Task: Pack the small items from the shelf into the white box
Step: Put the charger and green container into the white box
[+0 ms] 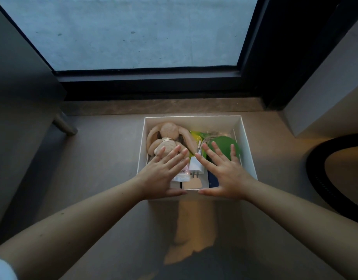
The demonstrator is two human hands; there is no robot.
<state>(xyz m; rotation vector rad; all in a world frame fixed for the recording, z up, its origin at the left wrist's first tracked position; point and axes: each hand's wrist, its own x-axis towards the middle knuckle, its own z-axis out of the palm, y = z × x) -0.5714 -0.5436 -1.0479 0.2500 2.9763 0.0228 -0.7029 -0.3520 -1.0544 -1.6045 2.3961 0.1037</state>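
The white box sits open on the floor below a window. Inside lie a beige plush rabbit at the left, a round green item at the right, a yellow-green packet between them, a white plug charger in the middle and a pale tube near the front. My left hand hovers flat over the box's left half, fingers spread, holding nothing. Over the right half, my right hand is spread the same way, with nothing in it. Both thumbs lie at the front rim.
A grey cabinet with a metal leg stands at the left. A pale furniture block stands at the right, and a dark round rim lies at the right edge. The window's dark frame runs behind the box.
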